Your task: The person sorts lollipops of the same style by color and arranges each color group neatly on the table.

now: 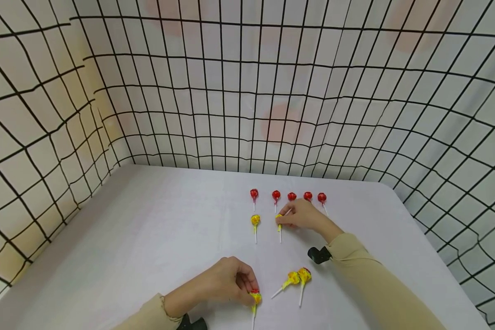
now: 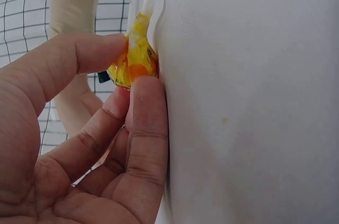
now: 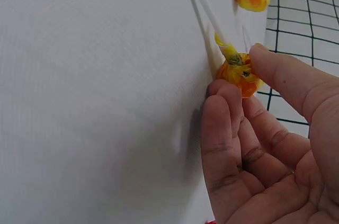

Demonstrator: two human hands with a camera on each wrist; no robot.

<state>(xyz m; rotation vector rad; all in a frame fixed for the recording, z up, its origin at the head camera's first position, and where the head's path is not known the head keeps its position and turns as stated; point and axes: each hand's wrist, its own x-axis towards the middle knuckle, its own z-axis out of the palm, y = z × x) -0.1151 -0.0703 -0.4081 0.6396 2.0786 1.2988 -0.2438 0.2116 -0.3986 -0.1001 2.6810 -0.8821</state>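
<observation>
In the head view my left hand is low near the table's front, pinching a yellow-wrapped lollipop by its head between thumb and fingers. The white stick points toward me. Farther up, my right hand pinches another yellow lollipop by its head, stick toward me. Left of it lies a separate yellow lollipop. A row of several red lollipops runs just beyond the right hand, which partly covers some of them. Between the two arms lie two more yellow lollipops, one tilted and one straighter, heads touching.
The lollipops lie on a white-covered table. Black wire grid panels stand at its back and sides, with pale cloth behind them. Black wrist devices show at the left wrist and the right wrist.
</observation>
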